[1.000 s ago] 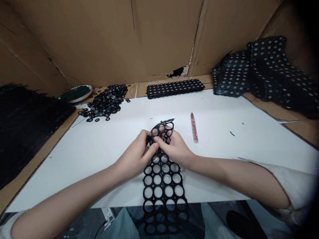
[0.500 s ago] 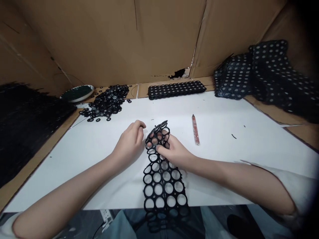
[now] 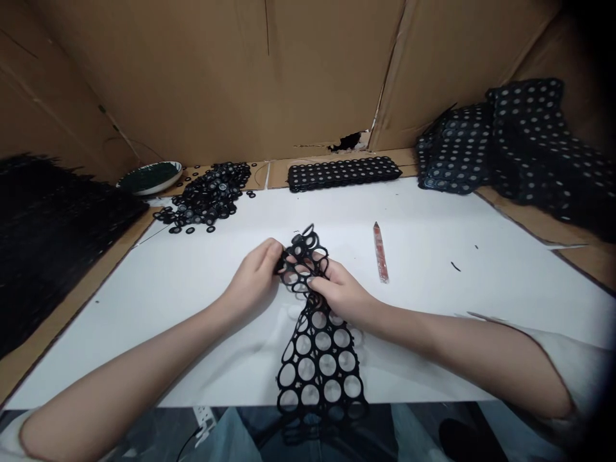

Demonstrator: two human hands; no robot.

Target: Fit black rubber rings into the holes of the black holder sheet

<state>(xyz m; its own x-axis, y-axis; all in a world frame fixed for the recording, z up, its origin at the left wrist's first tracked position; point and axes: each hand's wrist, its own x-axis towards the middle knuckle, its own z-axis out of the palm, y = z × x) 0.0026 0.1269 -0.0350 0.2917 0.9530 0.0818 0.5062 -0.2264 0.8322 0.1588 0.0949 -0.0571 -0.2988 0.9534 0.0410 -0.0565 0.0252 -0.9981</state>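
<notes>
A strip of joined black rings (image 3: 327, 364) runs from between my hands down over the table's front edge. Its upper end is bunched and twisted. My right hand (image 3: 342, 292) grips the strip from the right, thumb in front and fingers behind the rings. My left hand (image 3: 260, 266) is closed, its thumb and finger pinching the strip's upper left edge. A tool with a dark pointed tip and a red wrapped handle (image 3: 380, 255) lies on the table to the right of my hands.
Loose black rings (image 3: 212, 196) are heaped at the back left, beside a shallow dish (image 3: 151, 178) of dark green material. A folded ring stack (image 3: 344, 173) lies at the back. More ring mesh (image 3: 455, 151) is piled right. Black bristly material (image 3: 52, 237) lies left. Cardboard walls (image 3: 202, 70) stand behind.
My left hand has moved right and taken hold of the strip's upper left edge. The top of the strip has twisted and spread between both hands; my right hand keeps its grip.
</notes>
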